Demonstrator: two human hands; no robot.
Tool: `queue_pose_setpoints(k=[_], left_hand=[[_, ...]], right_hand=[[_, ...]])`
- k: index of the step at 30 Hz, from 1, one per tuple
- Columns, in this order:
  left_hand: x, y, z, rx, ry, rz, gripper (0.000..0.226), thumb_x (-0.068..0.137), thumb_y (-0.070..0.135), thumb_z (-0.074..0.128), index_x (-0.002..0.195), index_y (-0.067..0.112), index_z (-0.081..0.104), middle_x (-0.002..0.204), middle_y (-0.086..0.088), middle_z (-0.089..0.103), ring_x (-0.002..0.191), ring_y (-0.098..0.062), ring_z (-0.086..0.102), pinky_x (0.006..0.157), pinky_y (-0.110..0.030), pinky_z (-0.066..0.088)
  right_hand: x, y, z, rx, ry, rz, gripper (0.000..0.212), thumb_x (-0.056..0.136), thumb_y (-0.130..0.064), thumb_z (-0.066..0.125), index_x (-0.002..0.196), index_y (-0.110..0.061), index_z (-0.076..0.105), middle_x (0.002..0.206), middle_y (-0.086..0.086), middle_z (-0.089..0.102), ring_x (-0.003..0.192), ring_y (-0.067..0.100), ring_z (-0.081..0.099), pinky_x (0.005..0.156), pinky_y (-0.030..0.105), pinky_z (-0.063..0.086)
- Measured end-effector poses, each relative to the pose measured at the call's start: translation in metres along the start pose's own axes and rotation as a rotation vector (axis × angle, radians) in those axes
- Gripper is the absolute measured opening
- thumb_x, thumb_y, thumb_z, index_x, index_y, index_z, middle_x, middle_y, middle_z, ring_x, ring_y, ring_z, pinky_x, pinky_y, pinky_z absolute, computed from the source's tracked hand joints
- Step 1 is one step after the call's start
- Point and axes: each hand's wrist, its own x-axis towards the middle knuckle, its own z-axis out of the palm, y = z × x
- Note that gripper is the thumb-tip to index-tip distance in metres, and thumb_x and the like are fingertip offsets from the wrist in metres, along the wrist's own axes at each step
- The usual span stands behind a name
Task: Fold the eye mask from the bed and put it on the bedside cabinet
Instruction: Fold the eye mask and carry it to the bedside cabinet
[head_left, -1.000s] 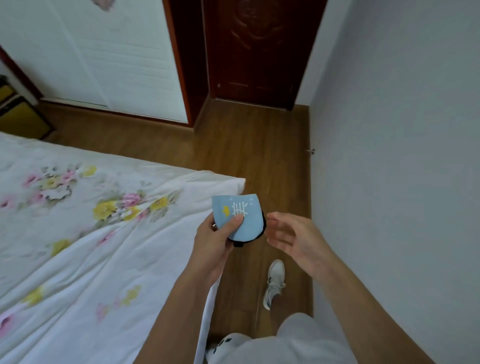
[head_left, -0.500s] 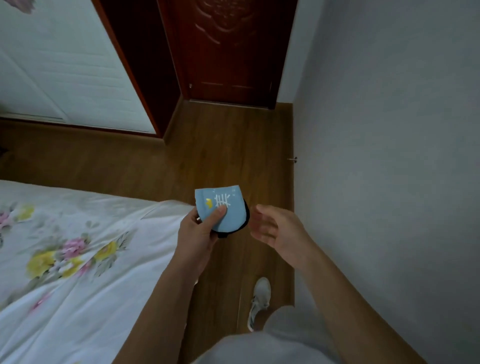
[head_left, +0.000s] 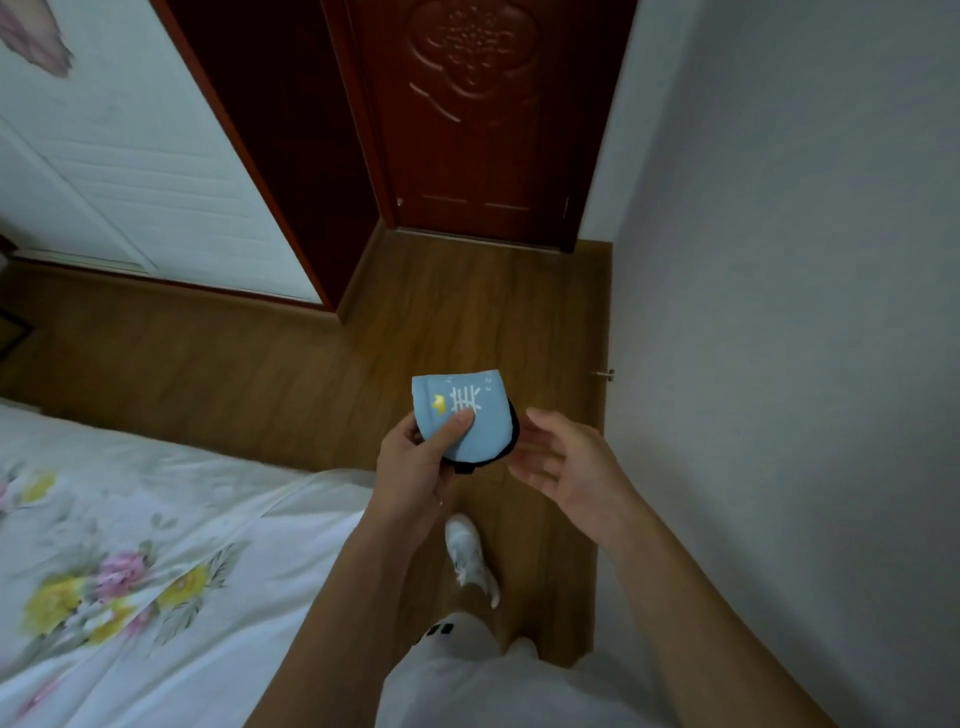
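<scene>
Left hand (head_left: 415, 467) pinches folded eye mask (head_left: 462, 421) in air above floor (head_left: 260, 364), beside bed (head_left: 156, 545) corner. Right hand (head_left: 561, 462) spread, empty, just beside mask. I see no bedside cabinet in view. My worry: thumb-only pinch lets fold spring apart, or dangling black strap (head_left: 465, 467) drags mask loose.

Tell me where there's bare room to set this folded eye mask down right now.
The bed at the left is bare across its floral sheet. The wood floor between bed, white wardrobe and dark door is open. The strip between bed and wall is crowded by your legs and shoe. No cabinet top shows.
</scene>
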Motion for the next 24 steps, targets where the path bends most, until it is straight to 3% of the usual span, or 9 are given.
queue_pose_setpoints(k=[9, 18, 24], left_hand=[[0.134, 0.056, -0.019, -0.104, 0.070, 0.029, 0.033, 0.078, 0.021, 0.079, 0.109, 0.010, 0.072, 0.102, -0.010, 0.079, 0.090, -0.022, 0.075, 0.062, -0.025, 0.059], [0.272, 0.156, -0.074, -0.176, 0.201, 0.095, 0.045, 0.073, 0.032, 0.085, 0.110, 0.011, 0.072, 0.109, -0.014, 0.076, 0.098, -0.028, 0.073, 0.065, -0.027, 0.058], [0.318, 0.195, -0.110, -0.243, 0.299, 0.119, 0.043, 0.074, 0.028, 0.083, 0.112, 0.011, 0.070, 0.108, -0.011, 0.077, 0.098, -0.027, 0.074, 0.068, -0.029, 0.060]], right_hand=[[0.131, -0.079, 0.055, -0.106, -0.019, 0.001, 0.036, 0.081, -0.031, 0.078, 0.112, -0.013, 0.072, 0.112, 0.012, 0.074, 0.099, 0.024, 0.074, 0.080, 0.037, 0.060], [0.275, -0.161, 0.174, -0.290, -0.181, 0.009, 0.010, 0.086, -0.035, 0.072, 0.089, -0.030, 0.079, 0.097, 0.001, 0.079, 0.095, 0.017, 0.075, 0.078, 0.034, 0.059], [0.341, -0.180, 0.237, -0.354, -0.291, 0.044, 0.009, 0.087, -0.034, 0.071, 0.089, -0.031, 0.079, 0.099, 0.002, 0.079, 0.098, 0.018, 0.074, 0.082, 0.037, 0.058]])
